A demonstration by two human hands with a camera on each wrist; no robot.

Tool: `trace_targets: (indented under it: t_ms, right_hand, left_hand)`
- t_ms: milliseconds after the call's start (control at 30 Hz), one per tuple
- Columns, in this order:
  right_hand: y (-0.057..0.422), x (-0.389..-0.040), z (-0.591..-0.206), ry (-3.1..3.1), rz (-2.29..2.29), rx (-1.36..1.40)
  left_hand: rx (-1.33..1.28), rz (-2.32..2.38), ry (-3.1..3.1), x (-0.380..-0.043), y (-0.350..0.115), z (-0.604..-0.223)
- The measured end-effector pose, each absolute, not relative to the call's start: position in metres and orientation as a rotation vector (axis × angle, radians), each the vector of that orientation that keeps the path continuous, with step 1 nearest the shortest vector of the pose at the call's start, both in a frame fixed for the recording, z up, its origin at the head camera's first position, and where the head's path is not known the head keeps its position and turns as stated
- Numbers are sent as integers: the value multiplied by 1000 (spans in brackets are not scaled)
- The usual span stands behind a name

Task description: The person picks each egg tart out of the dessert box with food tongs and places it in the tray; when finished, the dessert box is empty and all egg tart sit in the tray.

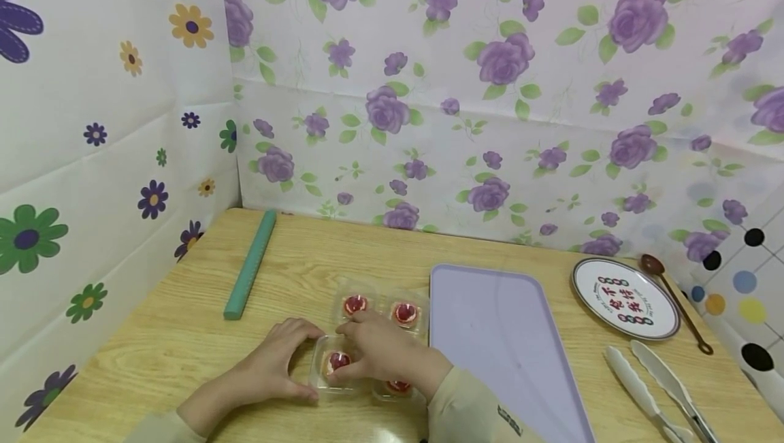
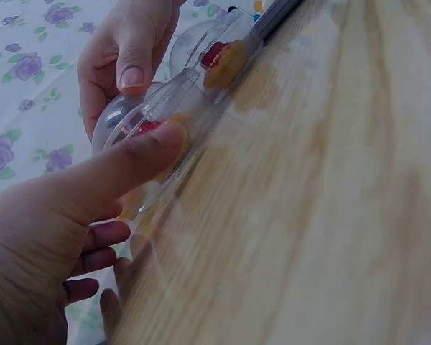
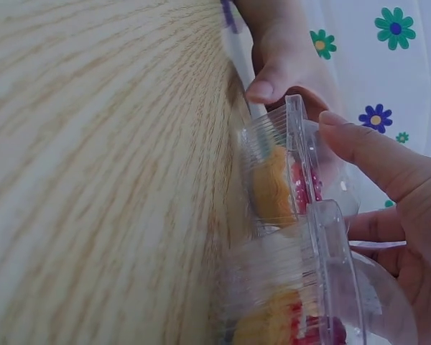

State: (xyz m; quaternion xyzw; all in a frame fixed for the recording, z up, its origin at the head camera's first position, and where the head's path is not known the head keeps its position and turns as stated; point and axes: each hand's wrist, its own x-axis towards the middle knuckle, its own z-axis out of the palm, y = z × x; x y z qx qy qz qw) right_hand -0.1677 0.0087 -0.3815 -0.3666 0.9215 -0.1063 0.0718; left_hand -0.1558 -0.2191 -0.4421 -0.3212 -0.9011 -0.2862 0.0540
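Several clear plastic boxes with domed lids, each holding a small red-topped tart, stand grouped on the table. My left hand (image 1: 266, 365) is at the left side of the near-left box (image 1: 320, 383), thumb by its near corner and forefinger by its far corner. From above, my right hand (image 1: 388, 351) holds that same box, thumb and fingers spread over its domed lid. Behind it are the far-left box (image 1: 355, 305) and the far-right box (image 1: 405, 314). The near-right box (image 1: 398, 388) is partly hidden under my right wrist. In the left wrist view, my left thumb (image 2: 147, 154) overlaps a box.
A lilac tray (image 1: 496, 334) lies right of the boxes. Beyond it are a white plate (image 1: 652, 307) with red lettering, a brown ladle (image 1: 680, 300) and tongs (image 1: 661, 388). A green bar (image 1: 251, 266) lies at the left. Flowered cloth (image 1: 398, 109) hangs behind the table.
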Motion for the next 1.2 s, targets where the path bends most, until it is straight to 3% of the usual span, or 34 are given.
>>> trace_targets:
  t_ms: [467,1200]
  right_hand:
    - [1,-170,-380,2773,-243,-1195]
    - [1,-168,-383,2786,-360,-1127]
  left_hand:
    - [-918,-989,-2738,-154,-215,-446]
    - [-948,-1009,-2747,-153,-215,-444]
